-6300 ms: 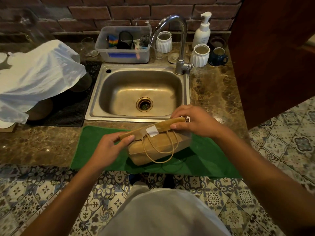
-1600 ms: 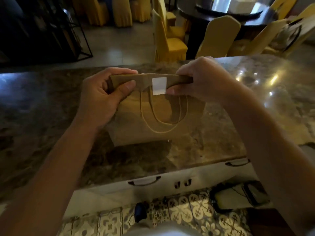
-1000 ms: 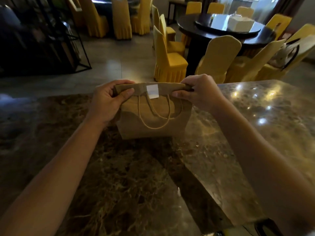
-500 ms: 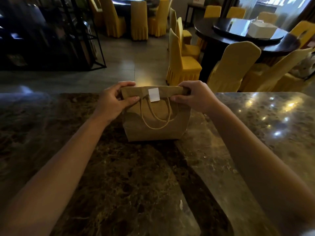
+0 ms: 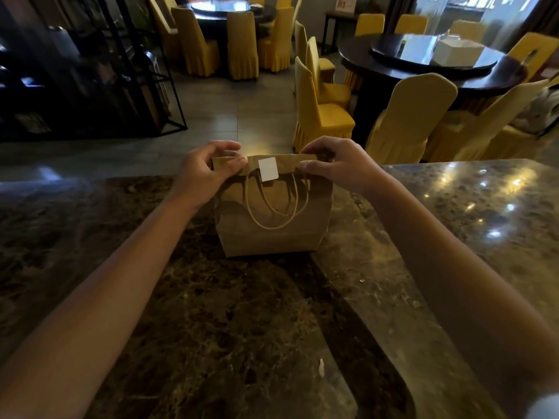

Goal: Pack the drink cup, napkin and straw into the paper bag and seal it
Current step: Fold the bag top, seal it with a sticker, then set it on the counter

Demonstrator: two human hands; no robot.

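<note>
Dining room, marble counter (image 5: 453,225) | paper bag (image 5: 272,234) stood upright on it, sticker (image 5: 268,169) on folded top | left hand (image 5: 205,173) and right hand (image 5: 335,164) each pinched one end of the fold.

My forearms bare, no sleeves, watch or rings on left hand (image 5: 202,173) or right hand (image 5: 335,164); pale cloth lower right corner.
</note>
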